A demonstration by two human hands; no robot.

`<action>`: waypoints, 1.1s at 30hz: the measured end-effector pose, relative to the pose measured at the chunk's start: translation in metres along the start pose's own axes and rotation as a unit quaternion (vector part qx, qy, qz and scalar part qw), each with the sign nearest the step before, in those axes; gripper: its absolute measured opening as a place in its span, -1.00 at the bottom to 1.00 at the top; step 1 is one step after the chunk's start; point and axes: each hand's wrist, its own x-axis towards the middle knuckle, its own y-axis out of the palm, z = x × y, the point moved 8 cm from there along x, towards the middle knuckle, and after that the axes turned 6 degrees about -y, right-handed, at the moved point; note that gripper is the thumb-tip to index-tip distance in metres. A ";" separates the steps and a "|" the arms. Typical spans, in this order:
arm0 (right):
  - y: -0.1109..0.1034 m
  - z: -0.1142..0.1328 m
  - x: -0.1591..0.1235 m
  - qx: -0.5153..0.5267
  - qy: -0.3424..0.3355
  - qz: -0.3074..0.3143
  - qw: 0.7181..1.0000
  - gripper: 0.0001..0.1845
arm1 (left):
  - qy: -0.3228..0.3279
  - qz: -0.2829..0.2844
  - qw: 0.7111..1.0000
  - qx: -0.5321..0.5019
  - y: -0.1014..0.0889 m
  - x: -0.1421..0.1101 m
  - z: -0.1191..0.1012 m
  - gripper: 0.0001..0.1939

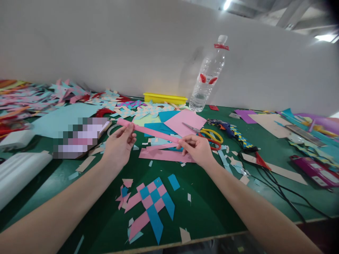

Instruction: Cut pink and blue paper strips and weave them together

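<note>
We count two hands, one left hand [119, 144] and one right hand [196, 149], one held pink strip [150, 131], one paper fish [151, 197] near, one phone [84, 140] at left, one bottle [208, 81] and one yellow box [165, 99] far, two lights [227, 4] overhead.

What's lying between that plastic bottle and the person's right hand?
In the head view, a pink sheet and, partly over it, scissors lie between the bottle and right hand.

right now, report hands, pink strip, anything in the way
Left hand, right hand both gripping pink strip. Strip spans between them. Scissors close beside right hand.
</note>
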 end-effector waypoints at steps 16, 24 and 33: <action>-0.004 0.000 0.004 -0.020 -0.019 0.015 1.000 -0.68 | 0.001 -0.020 1.000 -0.021 -0.002 -0.001 0.000 -0.76; -0.007 -0.001 0.005 -0.035 -0.025 0.028 0.999 -0.67 | 0.012 -0.030 0.999 -0.038 -0.004 -0.004 -0.009 -0.79; -0.011 -0.004 0.008 -0.037 -0.023 0.023 0.999 -0.66 | 0.009 -0.040 0.998 -0.042 -0.006 -0.002 -0.010 -0.80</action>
